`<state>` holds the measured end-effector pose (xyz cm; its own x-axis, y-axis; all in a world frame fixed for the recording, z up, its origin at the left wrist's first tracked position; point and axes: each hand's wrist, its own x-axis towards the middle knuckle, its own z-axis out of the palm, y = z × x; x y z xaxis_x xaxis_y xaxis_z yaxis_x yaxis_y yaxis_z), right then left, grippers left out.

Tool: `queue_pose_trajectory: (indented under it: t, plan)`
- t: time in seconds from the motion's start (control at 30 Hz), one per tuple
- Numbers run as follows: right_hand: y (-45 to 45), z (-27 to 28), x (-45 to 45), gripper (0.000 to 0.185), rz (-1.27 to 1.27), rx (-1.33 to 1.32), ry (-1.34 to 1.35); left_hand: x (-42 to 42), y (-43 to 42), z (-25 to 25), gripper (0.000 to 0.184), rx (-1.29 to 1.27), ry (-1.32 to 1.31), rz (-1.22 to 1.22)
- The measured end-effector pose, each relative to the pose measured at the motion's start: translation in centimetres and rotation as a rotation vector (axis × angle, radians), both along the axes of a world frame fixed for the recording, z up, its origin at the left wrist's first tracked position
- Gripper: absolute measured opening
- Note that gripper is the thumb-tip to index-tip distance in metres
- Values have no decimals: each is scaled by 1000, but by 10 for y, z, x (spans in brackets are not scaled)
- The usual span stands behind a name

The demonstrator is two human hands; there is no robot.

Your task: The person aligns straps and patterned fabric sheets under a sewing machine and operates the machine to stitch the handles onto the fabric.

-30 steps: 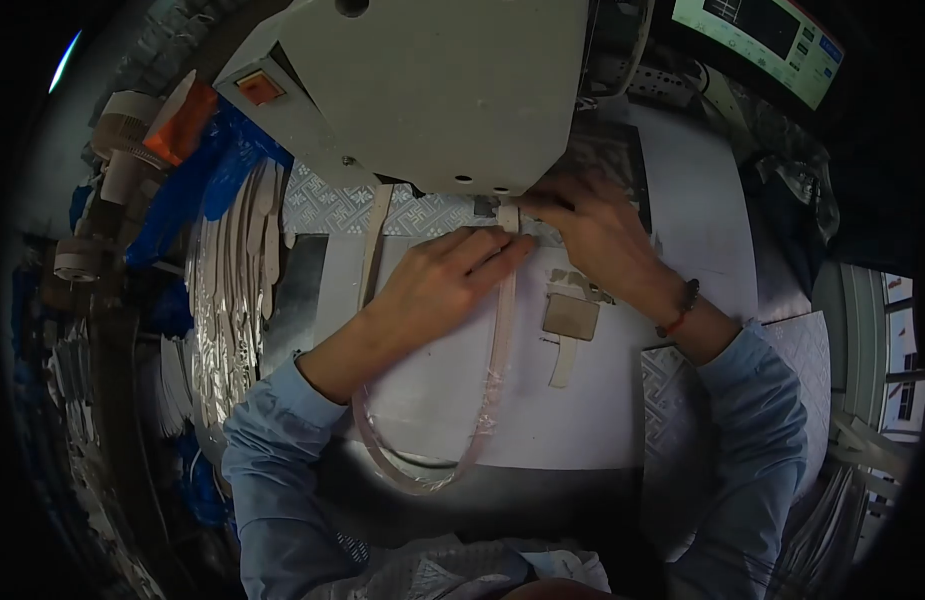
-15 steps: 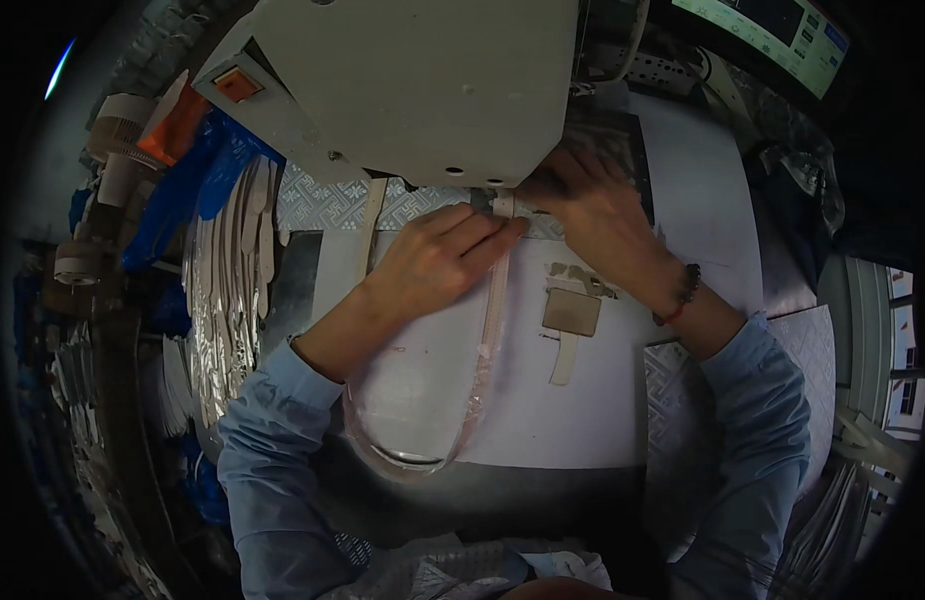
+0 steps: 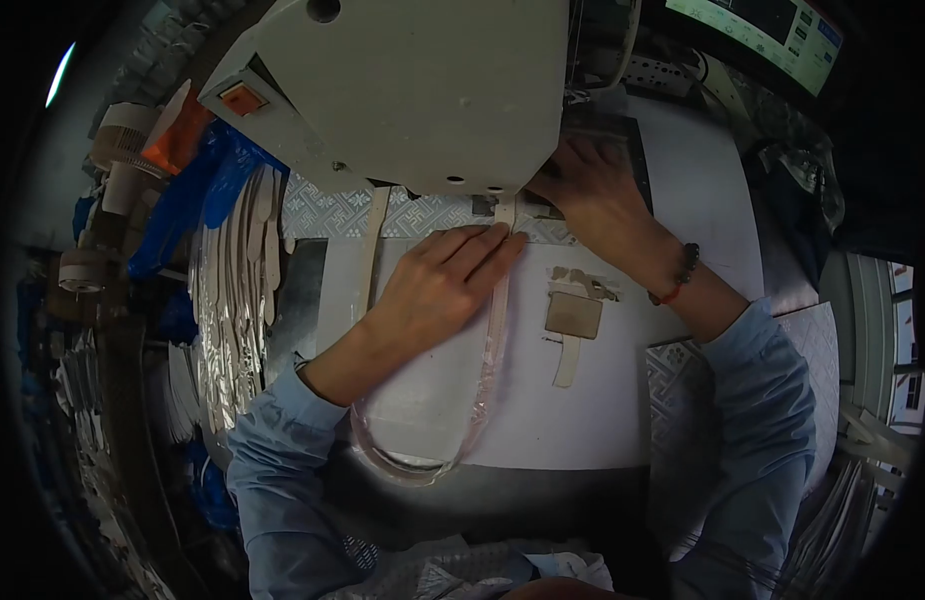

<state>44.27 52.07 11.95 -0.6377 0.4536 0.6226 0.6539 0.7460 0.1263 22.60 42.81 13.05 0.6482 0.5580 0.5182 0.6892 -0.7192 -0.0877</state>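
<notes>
A pale, film-wrapped strap [image 3: 494,340] bends in a U on the white sheet, both of its ends running up under the grey machine head [image 3: 432,90]. My left hand [image 3: 437,285] lies over the strap's right arm, fingertips together and pressed on it just in front of the machine. To the right, my right hand [image 3: 597,195] reaches beneath the edge of the machine head. Its fingertips are in shadow and partly hidden, so what they touch does not show. Below that hand lies a small brown square piece [image 3: 572,315] with a pale tab [image 3: 567,362].
Many pale strips [image 3: 232,290] hang in a bundle at left, beside blue plastic [image 3: 197,190] and a small fan [image 3: 122,135]. A lit screen [image 3: 772,35] stands at upper right. A patterned strip [image 3: 422,212] crosses the white work sheet [image 3: 422,400].
The view has shifted slightly. My left fingertips sit a little lower along the strap, and a wider gap shows between my two hands.
</notes>
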Motion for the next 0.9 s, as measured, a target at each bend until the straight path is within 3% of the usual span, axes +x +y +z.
queue_pose_trajectory:
  t: [0.2,0.27,0.3,0.57,0.8,0.9]
  plan:
    - [-33,17,9,36,74,-90,-143,0,-6,7,45,-112,45,56]
    - [-45,17,11,55,29,-280,-192,2,-6,7,45,-104,44,60]
    - [-46,17,12,55,28,-280,-190,2,-7,8,45,-92,47,62]
    - [-35,6,12,44,182,-255,-163,-3,-10,8,44,-110,-46,40]
    - [-36,9,11,41,177,-261,-168,-5,-10,10,39,-148,-18,44]
    - [-37,12,10,31,183,-202,-149,-6,-9,11,38,-156,-42,31]
